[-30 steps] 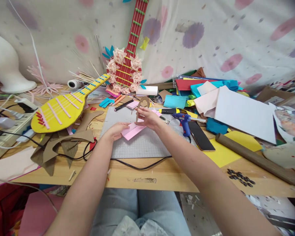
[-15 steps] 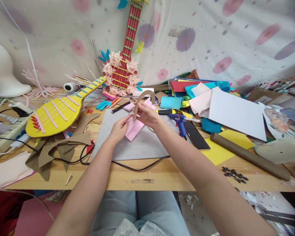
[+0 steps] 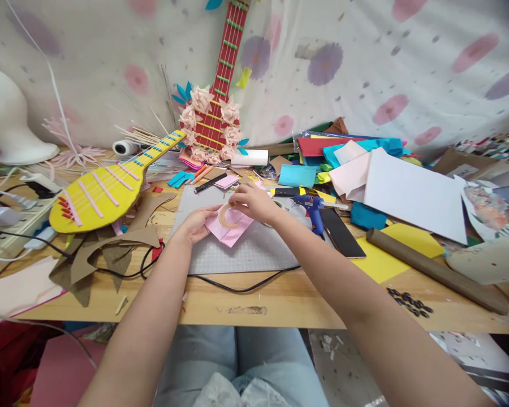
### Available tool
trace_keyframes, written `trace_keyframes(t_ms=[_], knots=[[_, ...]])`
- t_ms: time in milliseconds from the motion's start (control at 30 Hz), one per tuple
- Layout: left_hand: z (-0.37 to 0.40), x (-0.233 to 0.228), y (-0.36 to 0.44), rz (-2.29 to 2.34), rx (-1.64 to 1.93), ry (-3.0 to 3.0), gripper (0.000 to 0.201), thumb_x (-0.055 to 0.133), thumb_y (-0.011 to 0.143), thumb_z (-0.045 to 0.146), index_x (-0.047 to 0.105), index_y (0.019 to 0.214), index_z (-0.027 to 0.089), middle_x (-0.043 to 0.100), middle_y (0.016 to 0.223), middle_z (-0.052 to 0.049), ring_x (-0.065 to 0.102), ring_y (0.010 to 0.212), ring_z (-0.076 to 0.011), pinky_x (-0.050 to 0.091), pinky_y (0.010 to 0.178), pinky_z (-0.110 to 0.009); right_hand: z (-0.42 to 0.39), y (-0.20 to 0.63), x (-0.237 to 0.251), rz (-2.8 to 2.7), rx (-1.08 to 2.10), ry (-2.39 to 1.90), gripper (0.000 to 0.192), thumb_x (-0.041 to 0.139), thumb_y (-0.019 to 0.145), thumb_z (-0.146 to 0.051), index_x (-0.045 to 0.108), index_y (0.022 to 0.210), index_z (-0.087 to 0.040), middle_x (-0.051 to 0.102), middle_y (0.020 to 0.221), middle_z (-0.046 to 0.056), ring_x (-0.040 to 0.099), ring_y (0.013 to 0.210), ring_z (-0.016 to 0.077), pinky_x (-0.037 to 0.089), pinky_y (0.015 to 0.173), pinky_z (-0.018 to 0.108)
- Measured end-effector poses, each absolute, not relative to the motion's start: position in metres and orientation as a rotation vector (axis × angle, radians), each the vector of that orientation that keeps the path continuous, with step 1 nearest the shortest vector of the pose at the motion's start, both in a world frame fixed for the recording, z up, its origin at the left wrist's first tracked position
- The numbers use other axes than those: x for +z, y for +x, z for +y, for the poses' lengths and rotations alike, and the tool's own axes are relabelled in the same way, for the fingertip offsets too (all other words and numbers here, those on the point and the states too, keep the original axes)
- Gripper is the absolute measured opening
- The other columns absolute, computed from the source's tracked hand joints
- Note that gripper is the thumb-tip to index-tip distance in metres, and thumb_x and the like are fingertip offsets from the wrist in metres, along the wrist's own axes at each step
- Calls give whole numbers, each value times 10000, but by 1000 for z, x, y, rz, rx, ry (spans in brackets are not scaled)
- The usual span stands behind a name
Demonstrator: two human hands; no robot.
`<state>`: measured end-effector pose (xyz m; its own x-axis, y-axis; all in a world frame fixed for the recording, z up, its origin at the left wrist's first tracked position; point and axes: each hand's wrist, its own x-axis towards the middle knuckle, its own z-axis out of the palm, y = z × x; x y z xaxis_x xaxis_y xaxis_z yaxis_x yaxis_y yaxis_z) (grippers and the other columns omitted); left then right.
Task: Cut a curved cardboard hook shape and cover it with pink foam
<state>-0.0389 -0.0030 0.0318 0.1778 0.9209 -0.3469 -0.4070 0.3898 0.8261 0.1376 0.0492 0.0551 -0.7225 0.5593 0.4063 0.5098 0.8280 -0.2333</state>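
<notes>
My left hand [image 3: 196,222] lies on the near-left edge of the pink paper [image 3: 230,227], fingers bent and pressing it flat on the grey cutting mat [image 3: 246,254]. My right hand [image 3: 254,200] pinches the curved cardboard piece [image 3: 227,217] between thumb and fingers and lays it on the pink paper; the piece touches the paper, almost in its middle. The paper itself rests on the mat, in the middle of the table [image 3: 280,299], just in front of me.

To do this step well, I think I should keep the left hand firm so the paper does not slide, and lower the cardboard flat, not tilted, so its whole curve sits inside the paper's edges. The fingers should stay on the outer ends of the curve, so the shape remains free to see.

Counting: one pink paper under my hands, one curved cardboard piece, one cutting mat. Two craft guitars, a yellow guitar [image 3: 102,195] lying at the left and a red guitar [image 3: 216,113] leaning against the cloth. One blue glue gun [image 3: 311,206] and one phone [image 3: 343,233] right of the mat, one brown cardboard tube [image 3: 436,271], and one black cable [image 3: 237,287] along the mat's near edge.
</notes>
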Motion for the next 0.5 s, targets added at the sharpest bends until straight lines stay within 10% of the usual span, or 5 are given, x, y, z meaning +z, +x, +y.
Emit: trace_keyframes(t_ms=[500], knots=[[3,24,-43,872,988,616,287,459,730,16,668,918,72,685,855,-114,629,712,-164,487,709,-288,44,115,53,-2737,-167,-769,241,462,833,-249,679,900,-169,587,888,105,394,881,207,320,721,313]])
